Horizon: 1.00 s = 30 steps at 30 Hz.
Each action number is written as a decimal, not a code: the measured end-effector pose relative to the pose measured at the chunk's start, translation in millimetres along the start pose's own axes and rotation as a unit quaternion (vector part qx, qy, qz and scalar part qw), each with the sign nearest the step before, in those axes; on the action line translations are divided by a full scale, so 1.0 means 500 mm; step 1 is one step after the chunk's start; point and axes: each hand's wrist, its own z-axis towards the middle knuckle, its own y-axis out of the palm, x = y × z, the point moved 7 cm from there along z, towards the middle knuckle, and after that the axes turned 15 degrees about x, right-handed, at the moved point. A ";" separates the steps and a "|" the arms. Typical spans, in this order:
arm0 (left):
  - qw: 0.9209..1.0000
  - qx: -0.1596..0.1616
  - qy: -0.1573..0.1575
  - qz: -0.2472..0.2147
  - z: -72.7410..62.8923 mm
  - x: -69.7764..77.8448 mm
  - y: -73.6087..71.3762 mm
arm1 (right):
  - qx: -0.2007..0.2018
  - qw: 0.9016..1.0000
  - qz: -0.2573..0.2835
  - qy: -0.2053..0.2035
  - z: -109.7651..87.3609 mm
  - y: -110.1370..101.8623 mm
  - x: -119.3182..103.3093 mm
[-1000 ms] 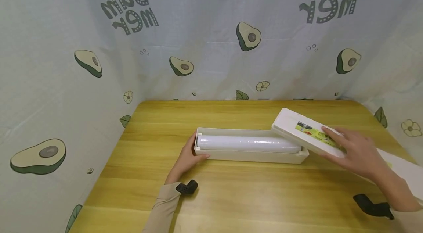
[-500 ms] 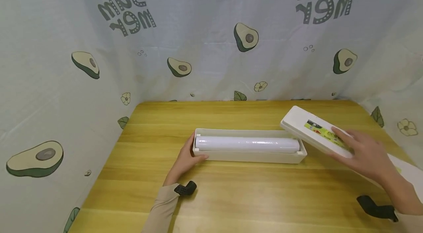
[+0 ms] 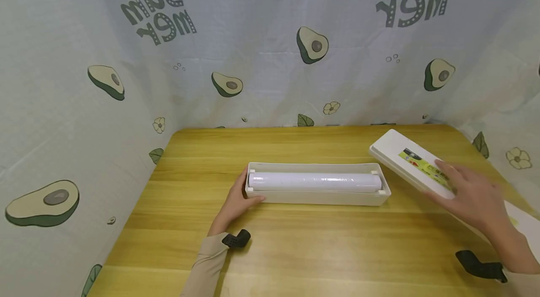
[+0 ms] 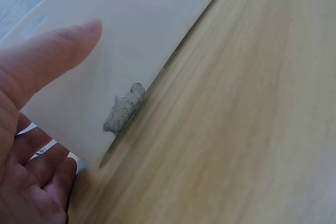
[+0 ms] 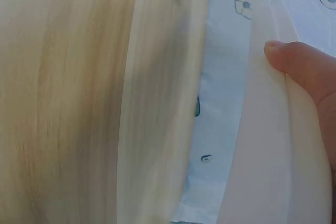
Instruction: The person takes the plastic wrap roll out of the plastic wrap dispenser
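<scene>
A long white cling film box [image 3: 316,197] lies lidless on the wooden table, a wrapped white roll [image 3: 314,181] inside it. My left hand [image 3: 232,205] grips the box's left end. In the left wrist view the thumb [image 4: 58,56] presses the long side wall, and the fingers are at the short end. My right hand [image 3: 476,198] holds the long white lid [image 3: 390,146], which carries a yellow-green label [image 3: 426,168]. The lid is raised and slanted to the right of the box, apart from it. In the right wrist view the thumb [image 5: 302,64] lies along the lid's side.
The wooden table [image 3: 295,245] stretches around the box. A pale curtain [image 3: 270,30] with avocado prints stands behind it and on both sides. A grey torn patch [image 4: 125,109] marks the box's lower side. The lid's near end runs past the head view's right edge.
My right hand has carried the lid to the right and slightly away, widening the gap from the box. My left hand keeps its grip on the box's left end.
</scene>
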 end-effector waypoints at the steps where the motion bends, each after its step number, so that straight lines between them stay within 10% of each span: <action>1: 1.000 0.002 0.001 -0.003 0.002 -0.009 0.001 | -0.003 1.000 0.002 0.007 -0.002 0.001 0.002; 18: 1.000 0.006 0.001 -0.008 0.002 -0.007 0.001 | -0.039 0.997 -0.015 0.061 -0.014 0.021 0.041; 30: 1.000 -0.001 -0.005 -0.003 -0.017 0.061 -0.012 | -0.053 0.994 -0.016 0.092 -0.020 0.025 0.063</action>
